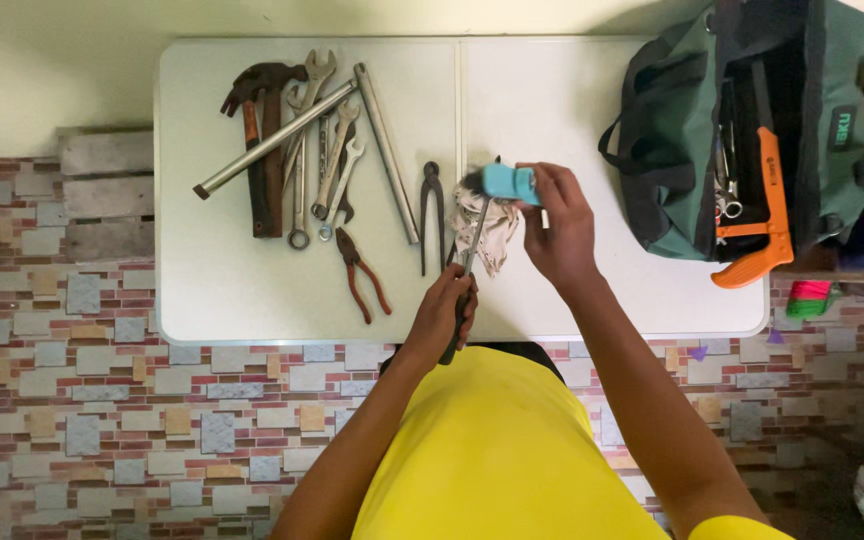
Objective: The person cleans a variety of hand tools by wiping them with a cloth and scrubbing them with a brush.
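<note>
White worktop [252,290], left to right: heap of spanners and hammer [292,140]; red-handled pliers [362,275]; dark pincers [431,210]; left hand [447,310], fingers clenched on a metal tool [470,255] over a soiled rag [487,225]; right hand [557,225] grasping a blue brush [510,183]; green tool bag [742,130]

Tools [302,150] lie left on the table [572,100], bag [742,130] right.

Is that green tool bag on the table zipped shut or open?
Open. The green tool bag gapes at the top, and an orange-handled tool and metal tools show inside its dark interior.
</note>
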